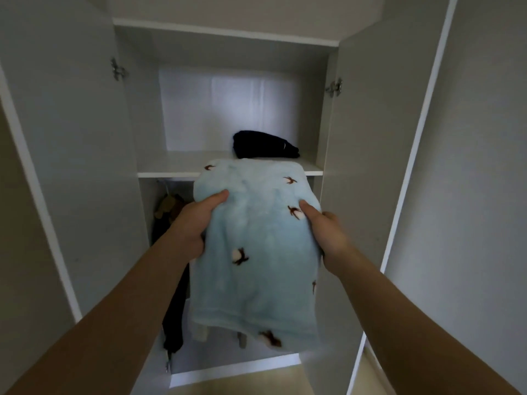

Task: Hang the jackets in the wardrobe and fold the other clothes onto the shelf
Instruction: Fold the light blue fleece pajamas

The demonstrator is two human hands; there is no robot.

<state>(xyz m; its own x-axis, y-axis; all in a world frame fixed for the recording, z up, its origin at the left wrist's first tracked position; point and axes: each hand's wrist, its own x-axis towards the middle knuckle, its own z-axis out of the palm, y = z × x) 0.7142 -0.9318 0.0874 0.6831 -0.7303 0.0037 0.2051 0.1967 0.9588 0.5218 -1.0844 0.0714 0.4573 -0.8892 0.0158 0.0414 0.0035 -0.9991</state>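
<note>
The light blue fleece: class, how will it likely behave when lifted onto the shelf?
Probably floppy: the fleece droops below the left hand and right hand. Likely light, as a pinch at each side holds it up. Its fuzzy pile should resist slipping.

Soft fleece (pixel 256 246) against matt board.
The fleece is thick, fuzzy plush cloth; the wardrobe (pixel 85 138) doors and shelf (pixel 171 166) look like smooth, matt white board; the hinges (pixel 117 70) are bright metal; the folded garment (pixel 265 145) on the shelf is dark, smoother cloth.
</note>
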